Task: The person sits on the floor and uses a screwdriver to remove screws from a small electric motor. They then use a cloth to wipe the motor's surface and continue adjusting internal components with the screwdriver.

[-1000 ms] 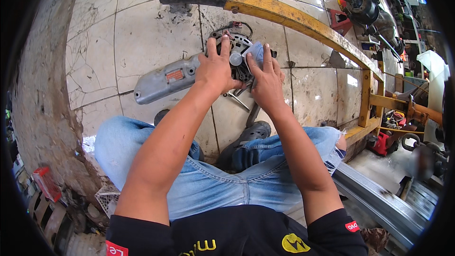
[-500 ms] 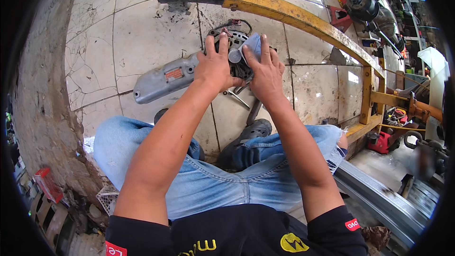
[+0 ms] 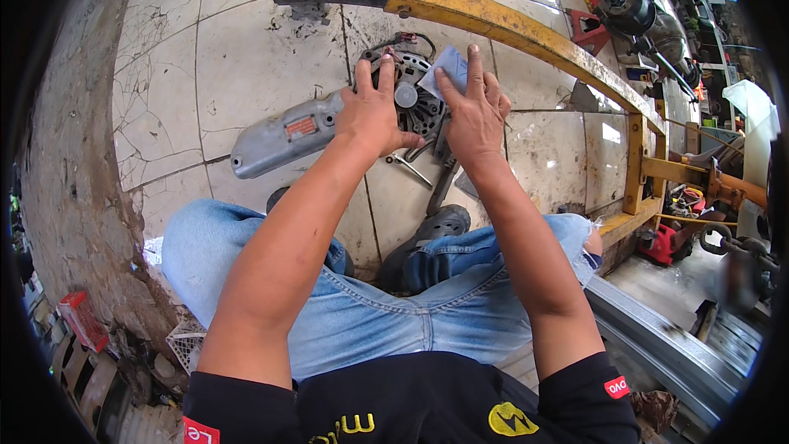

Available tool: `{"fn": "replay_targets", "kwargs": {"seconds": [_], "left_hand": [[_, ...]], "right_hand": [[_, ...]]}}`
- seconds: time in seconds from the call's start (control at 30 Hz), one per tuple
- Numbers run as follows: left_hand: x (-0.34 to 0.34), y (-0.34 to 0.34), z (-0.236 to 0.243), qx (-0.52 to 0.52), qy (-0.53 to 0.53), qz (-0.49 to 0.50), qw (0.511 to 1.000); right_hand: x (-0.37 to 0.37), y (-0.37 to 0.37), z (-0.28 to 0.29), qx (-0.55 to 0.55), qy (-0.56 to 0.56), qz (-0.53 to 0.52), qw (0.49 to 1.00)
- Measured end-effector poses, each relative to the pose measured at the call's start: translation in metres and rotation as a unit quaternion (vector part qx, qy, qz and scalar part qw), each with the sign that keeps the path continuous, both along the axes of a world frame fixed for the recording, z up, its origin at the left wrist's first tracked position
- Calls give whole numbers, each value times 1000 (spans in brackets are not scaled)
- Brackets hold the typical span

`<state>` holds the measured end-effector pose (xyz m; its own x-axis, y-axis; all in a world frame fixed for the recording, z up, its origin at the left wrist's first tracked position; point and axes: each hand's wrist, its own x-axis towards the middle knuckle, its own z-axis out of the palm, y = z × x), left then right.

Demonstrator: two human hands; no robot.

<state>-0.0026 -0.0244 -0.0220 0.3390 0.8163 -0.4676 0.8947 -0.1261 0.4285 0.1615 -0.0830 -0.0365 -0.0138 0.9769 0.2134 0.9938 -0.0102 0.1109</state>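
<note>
A round metal part that looks like an alternator [image 3: 406, 97], with a slotted housing and a light disc at its middle, rests on the tiled floor in front of me. My left hand [image 3: 370, 115] steadies its left side, fingers on the far edge and thumb at the near edge. In my right hand [image 3: 475, 119] is a folded blue-grey sheet, apparently sandpaper [image 3: 450, 62], pinched at the housing's right edge with the index finger stretched forward. Whether the sheet touches the housing is unclear. Left of it lies a grey metal cover [image 3: 271, 144].
A thin metal tool [image 3: 409, 169] and a dark bar [image 3: 441, 189] lie near my shoe [image 3: 444, 226]. A yellow steel frame [image 3: 493, 20] arches beyond my hands and down the right. Farther right are a gearbox-like assembly [image 3: 633, 8] and a chain [image 3: 740, 251].
My right hand has shifted right with the sheet, off the middle of the round part, uncovering more of its right side. The left hand stays in place.
</note>
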Motion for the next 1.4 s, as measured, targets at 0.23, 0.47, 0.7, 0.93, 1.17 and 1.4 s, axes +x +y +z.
{"fn": "replay_targets", "kwargs": {"seconds": [0.23, 0.47, 0.7, 0.93, 1.17, 1.4], "left_hand": [[1, 1, 3, -11, -1, -3, 1000], [1, 2, 3, -10, 5, -5, 1000], [1, 2, 4, -15, 14, -9, 1000], [0, 2, 2, -11, 15, -2, 1000], [0, 2, 1, -5, 10, 1, 1000], [-2, 2, -3, 3, -1, -17, 1000]], "right_hand": [[14, 2, 1, 9, -48, 47, 998], [10, -4, -2, 4, -45, 66, 997], [10, -1, -1, 27, -56, 81, 995], [10, 7, 4, 55, -45, 85, 994], [11, 8, 8, 39, -59, 69, 995], [13, 7, 3, 38, -53, 61, 996]]}}
